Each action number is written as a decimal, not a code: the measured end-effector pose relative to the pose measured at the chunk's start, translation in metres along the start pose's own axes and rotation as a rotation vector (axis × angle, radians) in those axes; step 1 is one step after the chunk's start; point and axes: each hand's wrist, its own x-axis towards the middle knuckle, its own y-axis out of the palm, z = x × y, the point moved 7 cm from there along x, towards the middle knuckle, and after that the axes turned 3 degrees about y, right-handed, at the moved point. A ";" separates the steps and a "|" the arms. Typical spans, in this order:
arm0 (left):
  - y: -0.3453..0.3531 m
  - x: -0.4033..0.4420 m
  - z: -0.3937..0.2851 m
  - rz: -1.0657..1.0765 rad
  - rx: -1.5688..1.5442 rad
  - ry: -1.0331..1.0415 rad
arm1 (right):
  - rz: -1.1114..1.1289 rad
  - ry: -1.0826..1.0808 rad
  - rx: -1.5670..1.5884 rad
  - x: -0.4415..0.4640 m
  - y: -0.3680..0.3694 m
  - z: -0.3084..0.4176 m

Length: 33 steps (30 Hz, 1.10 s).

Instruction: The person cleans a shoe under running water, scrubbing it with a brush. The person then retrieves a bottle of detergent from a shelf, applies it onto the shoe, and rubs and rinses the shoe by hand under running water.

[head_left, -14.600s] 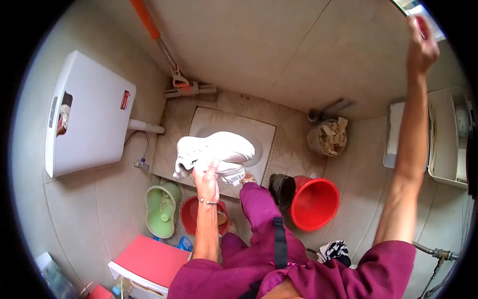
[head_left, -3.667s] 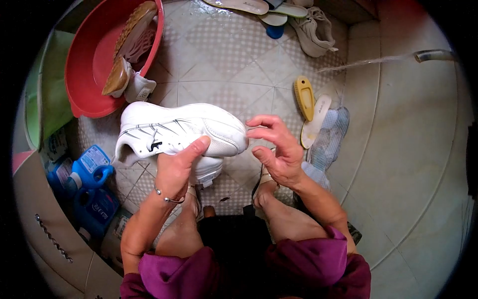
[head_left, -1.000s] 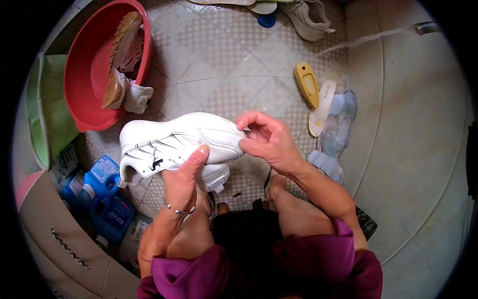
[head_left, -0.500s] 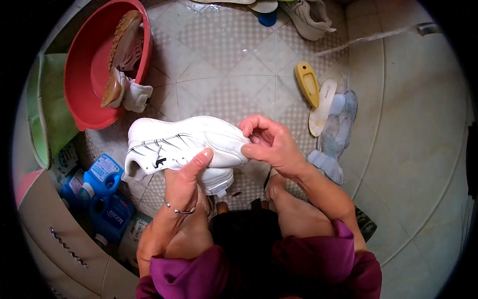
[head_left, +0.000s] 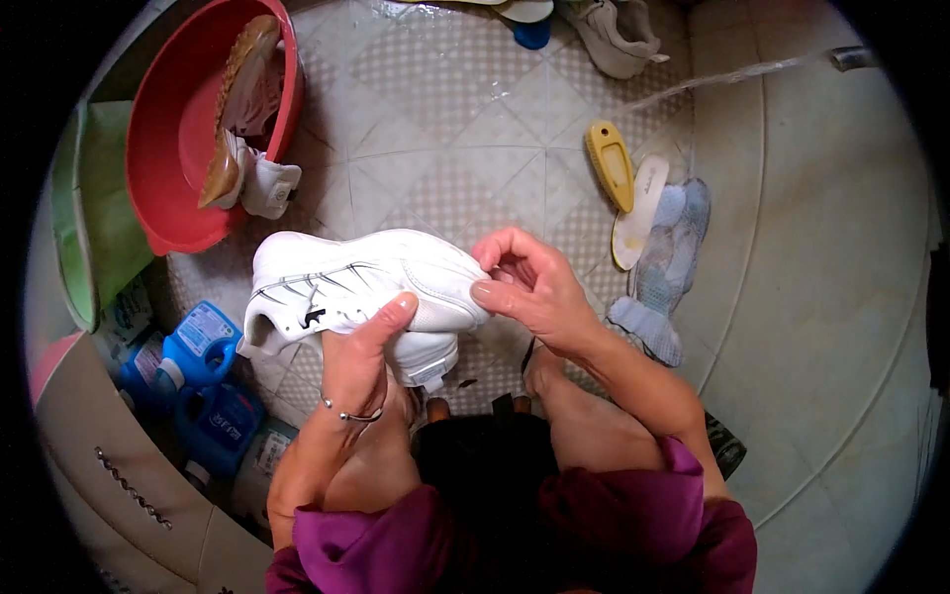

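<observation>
A white sneaker [head_left: 371, 272] with thin black lines on its side lies tilted across my hands, its toe to the right and its heel opening to the left. My left hand [head_left: 364, 351] grips it from below, the thumb pressed on its side near the front; most of the fingers are hidden. At the toe, my right hand [head_left: 534, 292] pinches the sneaker's edge between thumb and bent fingers. Part of another white shoe [head_left: 424, 356] shows just beneath, and I cannot tell what supports it.
A red basin [head_left: 163, 178] holds shoes at upper left. Blue detergent bottles [head_left: 203, 342] stand at left. Water streams from a spout [head_left: 849, 57] at upper right. Near it lie a yellow brush [head_left: 609, 163], an insole [head_left: 638, 213], a grey-blue cloth [head_left: 668, 243] and a shoe [head_left: 616, 40].
Both hands keep their hold on the sneaker. My right thumb has shifted very slightly on the toe, and the whole view has moved a little.
</observation>
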 end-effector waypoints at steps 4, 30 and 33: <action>0.003 0.000 0.004 0.008 0.039 -0.027 | 0.022 0.027 0.073 0.003 -0.003 -0.008; 0.000 0.006 0.008 0.020 0.118 0.100 | 0.004 -0.072 -0.049 0.005 -0.006 -0.002; -0.002 0.006 0.011 0.040 0.117 0.059 | -0.015 -0.135 0.024 -0.001 -0.008 0.001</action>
